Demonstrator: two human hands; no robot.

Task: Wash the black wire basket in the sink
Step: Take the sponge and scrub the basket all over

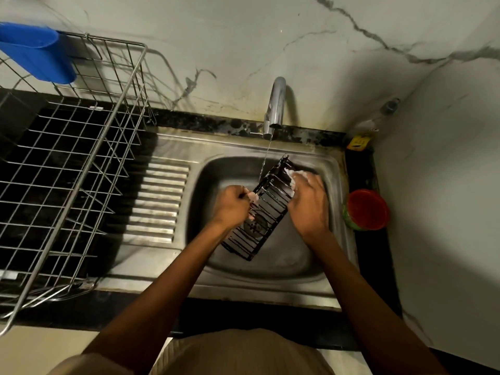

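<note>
Black wire basket (263,209) held tilted over the steel sink (270,269), under a thin stream from the tap (276,104)
Left hand (230,207) grips the basket's left long edge; right hand (309,204) presses soapy foam against its upper right end; a red container (366,209) stands at the sink's right rim, a wire dish rack (67,163) to the left

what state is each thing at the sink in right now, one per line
tap: running, thin stream falling onto the basket
black wire basket: tilted over the sink bowl, soapy at its far end
left hand: gripping the basket's left edge
right hand: on the basket's right side, suds at the fingertips
sink: wet
dish rack: standing on the counter
red container: open
</note>
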